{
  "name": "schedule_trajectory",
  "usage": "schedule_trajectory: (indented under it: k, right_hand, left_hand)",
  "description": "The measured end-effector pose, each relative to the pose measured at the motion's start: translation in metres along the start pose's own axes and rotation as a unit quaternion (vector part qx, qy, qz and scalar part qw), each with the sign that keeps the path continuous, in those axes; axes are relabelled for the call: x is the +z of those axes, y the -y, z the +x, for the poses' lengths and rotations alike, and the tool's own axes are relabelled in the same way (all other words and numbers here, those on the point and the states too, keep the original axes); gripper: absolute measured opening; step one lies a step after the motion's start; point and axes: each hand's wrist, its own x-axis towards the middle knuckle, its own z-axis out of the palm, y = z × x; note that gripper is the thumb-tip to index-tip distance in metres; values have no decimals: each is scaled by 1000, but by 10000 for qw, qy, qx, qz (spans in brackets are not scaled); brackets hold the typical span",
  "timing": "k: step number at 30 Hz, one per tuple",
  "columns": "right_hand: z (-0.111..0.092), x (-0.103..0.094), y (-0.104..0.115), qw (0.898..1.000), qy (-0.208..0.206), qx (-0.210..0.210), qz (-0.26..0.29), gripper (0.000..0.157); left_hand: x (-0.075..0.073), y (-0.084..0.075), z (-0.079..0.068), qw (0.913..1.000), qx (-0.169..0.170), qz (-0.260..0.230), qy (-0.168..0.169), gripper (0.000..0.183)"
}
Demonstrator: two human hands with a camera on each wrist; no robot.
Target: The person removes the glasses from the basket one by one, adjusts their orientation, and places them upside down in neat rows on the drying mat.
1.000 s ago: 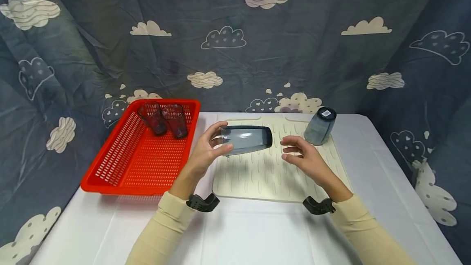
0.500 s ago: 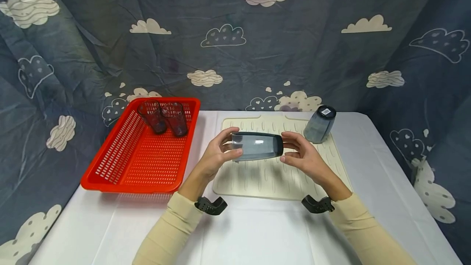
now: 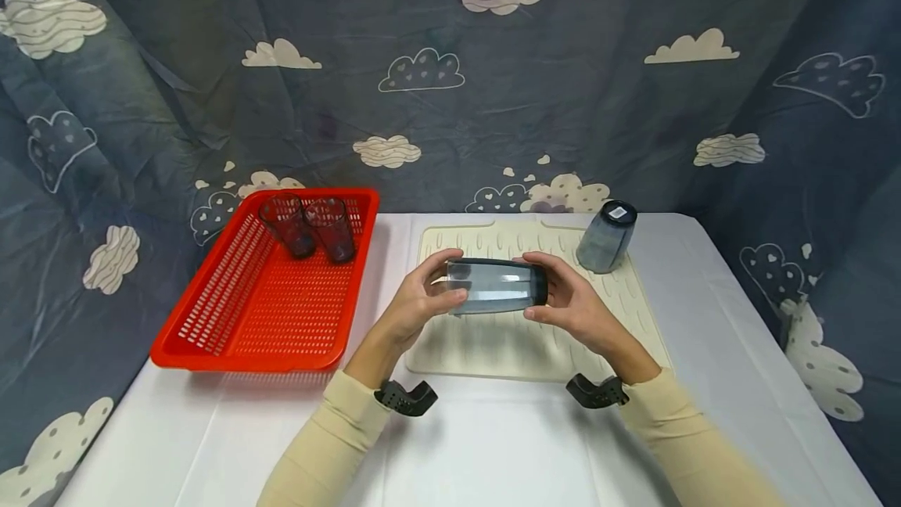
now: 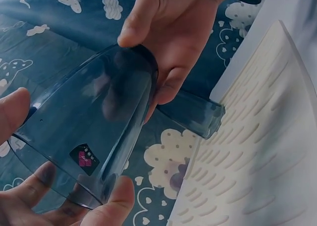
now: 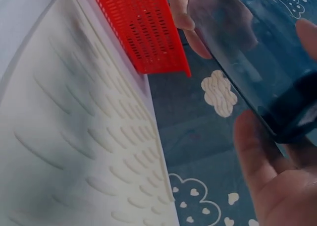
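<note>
A blue-grey drinking glass [image 3: 493,285] lies sideways in the air above the cream drying mat [image 3: 486,350]. My left hand [image 3: 415,303] grips it near the rim, thumb in front and fingers behind. The thick dark base is held by my right hand [image 3: 573,303], with the thumb below and fingers over it. In the left wrist view a small dark label with pink marks shows on the glass [image 4: 109,117]. A second glass [image 3: 605,239] stands upside down on the mat's far right corner.
Left of the mat sits a red perforated basket [image 3: 263,362]. Two similar glasses, one [image 3: 287,227] beside the other [image 3: 331,231], lean at its far end. A white cloth covers the table [image 3: 493,444], and a dark cloud-print curtain [image 3: 338,124] hangs behind.
My left hand has carried the glass right and slightly down. My right hand, free one second ago, has closed round the base. The inverted glass and basket stay put.
</note>
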Motion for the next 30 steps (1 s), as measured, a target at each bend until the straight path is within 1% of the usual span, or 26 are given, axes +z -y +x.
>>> schedule_trajectory:
  k: [2, 5, 11, 13, 18, 25, 30]
  right_hand:
    - [0, 2, -1, 10000, 20, -2, 92, 73]
    - [0, 4, -1, 9999, -52, 126, 33, 72]
    - [-3, 3, 2, 9985, -144, 389, -344, 74]
    - [-3, 2, 3, 9981, -162, 411, -439, 74]
    - [-3, 0, 4, 9978, -177, 434, -478, 74]
    - [-1, -2, 4, 9981, -150, 424, -431, 75]
    - [-1, -1, 3, 9981, -178, 413, -416, 71]
  left_hand:
    - [1, 1, -2, 10000, -31, -22, 28, 64]
    - [1, 1, -3, 10000, -27, -13, 64, 65]
    - [-1, 4, -1, 9998, -128, -3, 172, 64]
    - [-2, 5, 0, 9996, -149, 15, 227, 64]
    - [0, 5, 3, 9994, -165, 4, 295, 64]
    - [0, 6, 1, 9993, -210, -74, 304, 66]
    - [-1, 4, -1, 9993, -221, 95, 278, 66]
